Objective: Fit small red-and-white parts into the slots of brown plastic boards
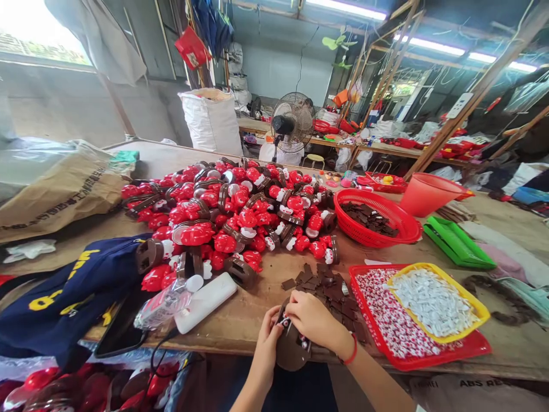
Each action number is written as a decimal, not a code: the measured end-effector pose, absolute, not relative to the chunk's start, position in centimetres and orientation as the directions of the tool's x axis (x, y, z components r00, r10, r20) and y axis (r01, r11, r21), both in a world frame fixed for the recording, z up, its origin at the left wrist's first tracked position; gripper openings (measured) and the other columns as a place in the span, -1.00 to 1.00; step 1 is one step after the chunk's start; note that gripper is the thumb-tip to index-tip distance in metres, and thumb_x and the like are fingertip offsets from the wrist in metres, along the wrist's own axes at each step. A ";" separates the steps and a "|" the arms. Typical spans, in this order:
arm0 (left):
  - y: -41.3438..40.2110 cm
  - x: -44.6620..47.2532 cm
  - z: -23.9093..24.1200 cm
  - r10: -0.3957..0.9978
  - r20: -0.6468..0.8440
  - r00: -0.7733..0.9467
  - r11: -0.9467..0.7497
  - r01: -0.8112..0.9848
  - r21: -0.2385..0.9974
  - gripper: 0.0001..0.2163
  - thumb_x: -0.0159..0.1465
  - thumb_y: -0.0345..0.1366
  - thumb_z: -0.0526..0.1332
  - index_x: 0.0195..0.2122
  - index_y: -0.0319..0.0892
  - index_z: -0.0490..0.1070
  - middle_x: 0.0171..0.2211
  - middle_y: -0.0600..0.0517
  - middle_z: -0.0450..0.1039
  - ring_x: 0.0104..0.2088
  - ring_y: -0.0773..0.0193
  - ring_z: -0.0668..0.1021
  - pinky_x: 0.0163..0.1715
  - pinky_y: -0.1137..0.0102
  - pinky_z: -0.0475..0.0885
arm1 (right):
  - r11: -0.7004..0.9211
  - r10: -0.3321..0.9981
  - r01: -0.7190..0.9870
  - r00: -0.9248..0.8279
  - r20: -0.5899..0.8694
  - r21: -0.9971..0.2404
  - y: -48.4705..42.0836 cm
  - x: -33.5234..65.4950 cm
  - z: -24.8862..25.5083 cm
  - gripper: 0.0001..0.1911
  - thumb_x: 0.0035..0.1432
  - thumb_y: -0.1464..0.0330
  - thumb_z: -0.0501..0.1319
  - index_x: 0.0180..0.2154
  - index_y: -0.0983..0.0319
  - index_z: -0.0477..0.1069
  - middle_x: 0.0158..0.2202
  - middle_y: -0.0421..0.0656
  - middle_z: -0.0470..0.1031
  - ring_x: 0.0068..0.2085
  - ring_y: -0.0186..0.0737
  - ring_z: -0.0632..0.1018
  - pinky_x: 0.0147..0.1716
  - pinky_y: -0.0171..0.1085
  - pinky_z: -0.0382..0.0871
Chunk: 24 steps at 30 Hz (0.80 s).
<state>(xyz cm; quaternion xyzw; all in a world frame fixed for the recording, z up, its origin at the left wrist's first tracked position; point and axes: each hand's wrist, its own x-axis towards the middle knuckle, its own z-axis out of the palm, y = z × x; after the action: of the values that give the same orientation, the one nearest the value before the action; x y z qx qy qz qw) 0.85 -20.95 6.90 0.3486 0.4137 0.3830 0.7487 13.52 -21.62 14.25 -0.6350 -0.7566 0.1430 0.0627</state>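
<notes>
Near the table's front edge my left hand (pixel 269 332) grips the side of a brown plastic base (pixel 291 350) with a rounded end. Small white and red parts show inside its opening. My right hand (pixel 315 320) is over the same base, its fingers closed at the opening; what they pinch is hidden. Just beyond lie loose dark brown plastic plates (pixel 330 292). To the right, a red tray (pixel 371 297) holds many small red and white pieces. On it sits a yellow tray (pixel 482 317) full of small white pieces.
A large heap of red and brown plastic figures (pixel 240 212) covers the middle. A red basket (pixel 364 233) holds more brown plates. Left are a clear bottle (pixel 163 303), a white power bank (pixel 208 300) and navy cloth (pixel 86 286). A green tray (pixel 458 243) lies right; a fan (pixel 294 123) stands behind.
</notes>
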 end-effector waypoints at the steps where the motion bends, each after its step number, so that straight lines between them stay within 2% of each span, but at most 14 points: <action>1: -20.9 0.8 6.8 0.861 -0.359 0.360 0.468 -0.285 0.836 -0.68 -0.06 -0.26 0.17 -0.22 -0.14 0.34 -0.36 0.03 0.47 -0.31 0.21 0.47 -0.25 0.38 0.29 | 0.137 0.982 0.943 -0.169 -0.081 -0.303 -21.5 13.4 14.1 -0.82 0.10 0.46 0.02 -0.40 0.25 0.39 -0.37 -0.19 0.32 -0.31 -0.36 0.34 -0.34 -0.38 0.11; 5: -20.7 0.9 7.1 0.858 -0.361 0.364 0.477 -0.307 0.824 -0.66 -0.08 -0.24 0.19 -0.22 -0.14 0.34 -0.35 0.03 0.48 -0.27 0.19 0.47 -0.23 0.37 0.29 | 0.058 0.992 0.943 -0.093 -0.090 -0.328 -21.2 13.1 13.4 -0.83 0.06 0.48 0.04 -0.41 0.24 0.39 -0.41 -0.20 0.33 -0.32 -0.36 0.35 -0.35 -0.38 0.11; 8: -20.6 0.9 7.7 0.850 -0.354 0.391 0.483 -0.308 0.819 -0.65 -0.10 -0.27 0.21 -0.22 -0.13 0.36 -0.25 0.01 0.47 -0.14 0.15 0.42 -0.12 0.36 0.26 | 0.065 0.991 0.935 -0.101 -0.086 -0.348 -21.2 13.0 13.4 -0.83 0.04 0.47 0.05 -0.45 0.25 0.40 -0.41 -0.18 0.34 -0.33 -0.34 0.36 -0.36 -0.37 0.14; 11: -20.4 0.7 8.0 0.843 -0.382 0.378 0.503 -0.303 0.810 -0.64 -0.11 -0.27 0.20 -0.22 -0.12 0.37 -0.17 0.01 0.44 -0.06 0.12 0.38 -0.07 0.34 0.22 | 0.132 0.984 0.861 -0.173 -0.040 -0.491 -20.6 14.1 13.6 -0.85 0.03 0.47 0.07 -0.45 0.26 0.41 -0.40 -0.19 0.36 -0.33 -0.38 0.38 -0.34 -0.41 0.18; 12: -20.4 0.6 8.0 0.839 -0.398 0.373 0.515 -0.303 0.802 -0.63 -0.12 -0.26 0.19 -0.22 -0.13 0.37 -0.16 0.01 0.44 -0.06 0.11 0.38 -0.07 0.32 0.23 | 0.113 0.989 0.835 -0.147 -0.020 -0.538 -20.1 14.9 13.6 -0.85 0.03 0.47 0.06 -0.44 0.25 0.41 -0.39 -0.20 0.38 -0.33 -0.40 0.38 -0.33 -0.44 0.19; 14: -20.4 0.3 8.0 0.829 -0.428 0.360 0.538 -0.310 0.784 -0.62 -0.13 -0.26 0.19 -0.21 -0.14 0.36 -0.16 -0.01 0.43 -0.07 0.09 0.38 -0.08 0.30 0.23 | -0.024 1.000 0.824 0.023 -0.009 -0.566 -18.7 17.0 13.0 -0.82 0.07 0.46 0.03 -0.38 0.25 0.40 -0.34 -0.21 0.40 -0.29 -0.43 0.40 -0.28 -0.47 0.21; 16: -20.4 -0.1 8.1 0.825 -0.445 0.349 0.550 -0.316 0.773 -0.60 -0.14 -0.25 0.18 -0.20 -0.15 0.35 -0.15 -0.02 0.42 -0.08 0.07 0.39 -0.08 0.29 0.23 | -0.235 0.968 0.836 0.249 -0.040 -0.495 -17.0 19.4 11.7 -0.79 0.10 0.45 -0.01 -0.30 0.27 0.38 -0.29 -0.17 0.41 -0.25 -0.40 0.41 -0.23 -0.44 0.21; 18: -20.3 -0.6 8.3 0.830 -0.442 0.341 0.544 -0.317 0.777 -0.60 -0.13 -0.24 0.17 -0.20 -0.14 0.35 -0.15 -0.01 0.43 -0.08 0.08 0.39 -0.08 0.29 0.22 | -0.354 0.933 0.834 0.348 -0.094 -0.424 -15.4 21.3 9.9 -0.78 0.07 0.43 0.01 -0.26 0.32 0.37 -0.31 -0.09 0.42 -0.26 -0.30 0.43 -0.26 -0.37 0.24; 21: -19.9 -1.2 8.6 0.839 -0.421 0.345 0.525 -0.313 0.791 -0.62 -0.12 -0.25 0.16 -0.21 -0.13 0.36 -0.18 0.01 0.44 -0.10 0.10 0.40 -0.10 0.32 0.22 | -0.446 0.895 0.833 0.414 -0.166 -0.327 -13.8 22.5 7.2 -0.77 0.00 0.35 0.12 -0.29 0.35 0.38 -0.30 0.02 0.42 -0.26 -0.17 0.45 -0.32 -0.30 0.25; 24: -19.7 -1.6 8.6 0.838 -0.428 0.339 0.529 -0.307 0.791 -0.63 -0.11 -0.26 0.15 -0.21 -0.13 0.36 -0.20 0.02 0.45 -0.13 0.13 0.42 -0.14 0.34 0.24 | -0.463 0.885 0.844 0.426 -0.186 -0.270 -13.5 22.3 5.8 -0.82 -0.03 0.39 0.13 -0.33 0.34 0.38 -0.28 0.03 0.41 -0.24 -0.16 0.46 -0.32 -0.31 0.24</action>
<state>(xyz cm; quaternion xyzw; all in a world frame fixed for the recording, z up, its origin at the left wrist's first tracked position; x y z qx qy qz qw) -1.58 -19.70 8.64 0.3055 0.4340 0.3772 0.7590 22.27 -13.55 5.80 -0.8418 -0.5136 0.1520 0.0676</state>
